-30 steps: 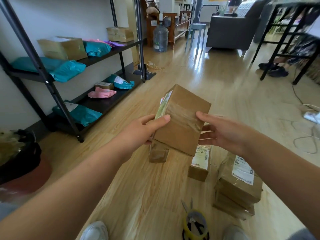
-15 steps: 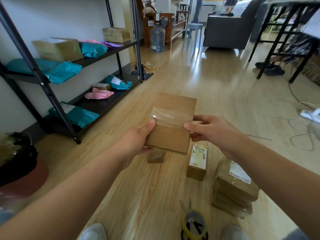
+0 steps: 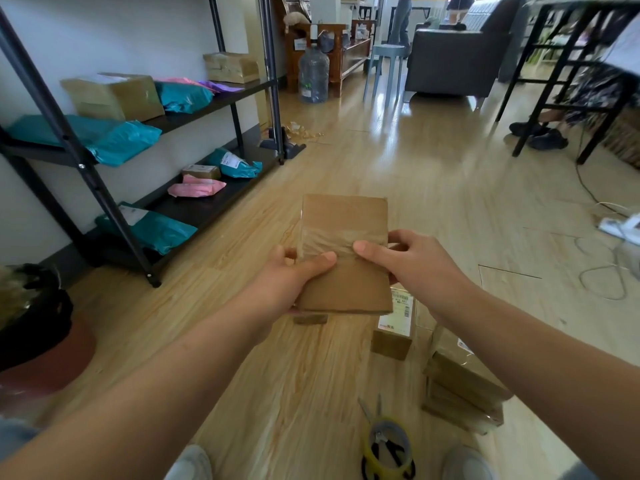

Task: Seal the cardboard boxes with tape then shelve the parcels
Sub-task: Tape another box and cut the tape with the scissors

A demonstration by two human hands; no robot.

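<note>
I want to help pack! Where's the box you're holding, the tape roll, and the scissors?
box [image 3: 346, 216], head view, bare cardboard above the tape band.
tape roll [image 3: 367, 457], head view, yellow outer wall on its left side.
scissors [image 3: 394, 451], head view, black handle inside the roll.

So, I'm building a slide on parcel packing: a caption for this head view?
Left hand and right hand grip a taped cardboard box near the parcel shelf.
</note>
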